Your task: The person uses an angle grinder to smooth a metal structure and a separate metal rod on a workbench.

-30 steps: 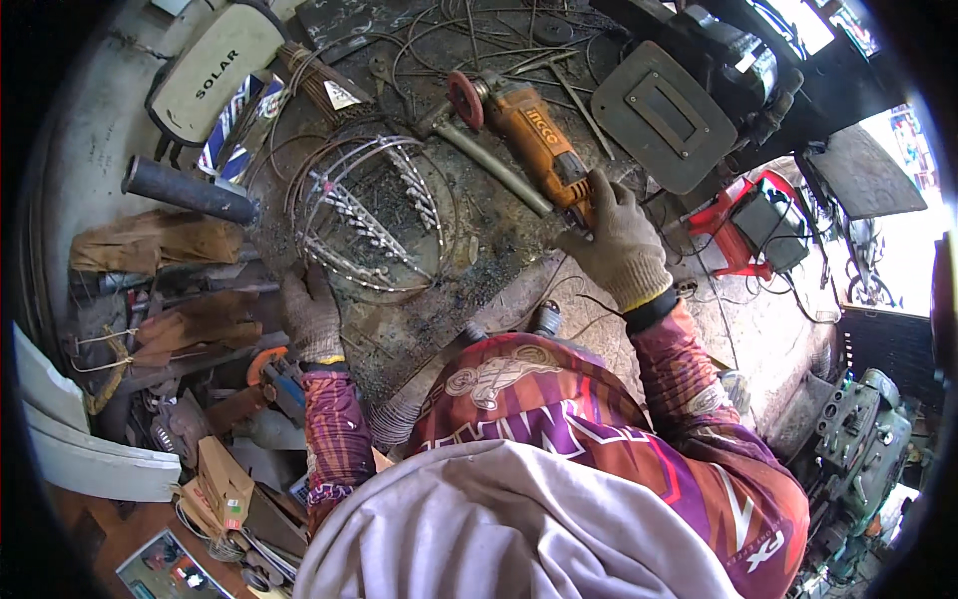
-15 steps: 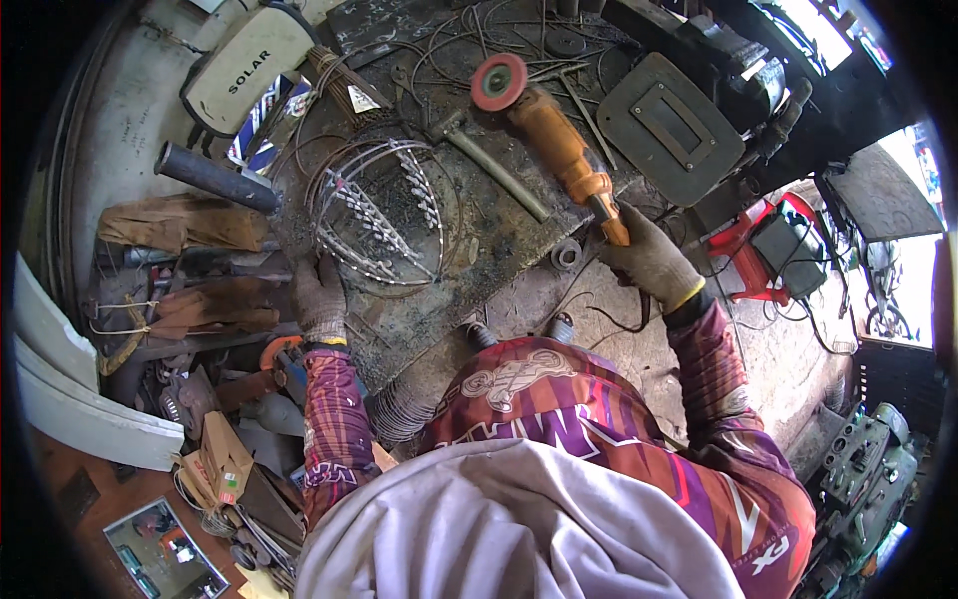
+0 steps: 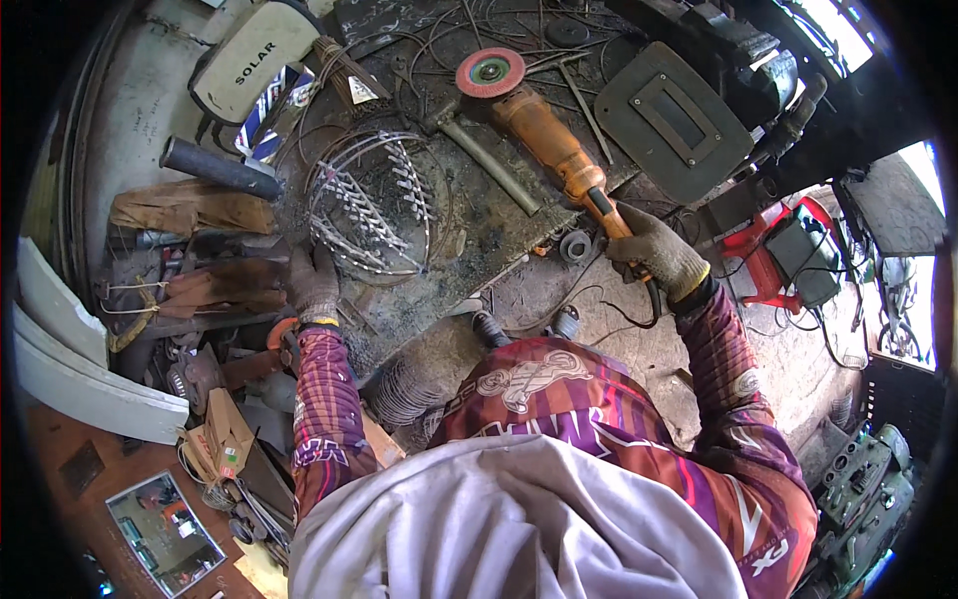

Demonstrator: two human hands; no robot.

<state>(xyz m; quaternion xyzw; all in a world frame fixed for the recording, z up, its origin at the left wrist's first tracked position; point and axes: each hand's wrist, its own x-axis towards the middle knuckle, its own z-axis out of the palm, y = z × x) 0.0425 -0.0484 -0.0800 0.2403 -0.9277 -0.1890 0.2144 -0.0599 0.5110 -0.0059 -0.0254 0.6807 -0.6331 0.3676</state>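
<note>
My gloved right hand [image 3: 654, 250] is wrapped round the rear handle of an orange angle grinder [image 3: 549, 142]. The grinder's red disc [image 3: 490, 73] points away from me over the worktable [image 3: 464, 240], its face turned up. My gloved left hand [image 3: 315, 285] lies at the table's left side, against the near left edge of a round metal frame [image 3: 371, 205]. That frame is a ring of rod with leaf-like rows of short metal pieces inside. The left fingers are partly hidden, so whether they grip the rim is unclear. A hammer [image 3: 489, 165] lies between frame and grinder.
A welding mask [image 3: 674, 122] rests at the table's right. Thin rods, a brush [image 3: 347, 75] and a dark pipe [image 3: 222, 170] lie about the far and left sides. A red stool [image 3: 763, 245] carries a boxy machine at right. The grinder's cord [image 3: 654, 299] hangs below my right hand.
The grinder's disc has turned to face more upward, and the tool has shifted slightly left. My left hand stays beside the frame; the whole view has shifted a little.
</note>
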